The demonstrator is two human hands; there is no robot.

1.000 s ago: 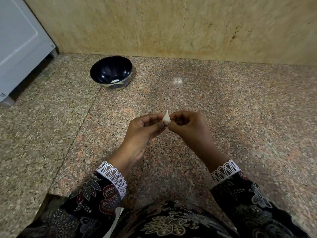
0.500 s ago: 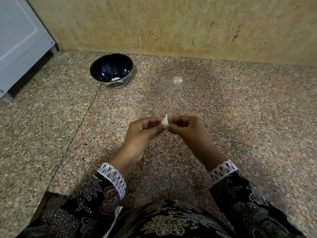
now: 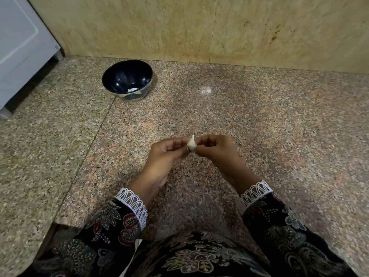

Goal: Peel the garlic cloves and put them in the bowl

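A speckled granite counter (image 3: 259, 120) is meeting a beige stone wall (image 3: 179, 27); a pale appliance (image 3: 18, 47) is standing at far left. A dark bowl (image 3: 119, 74), holding pale pieces, is sitting well apart from the hands. The left hand (image 3: 167, 152) and right hand (image 3: 215, 148) are pinching one garlic clove (image 3: 192, 142) between them above the counter, each grip clamped on it, its tip pointing up.
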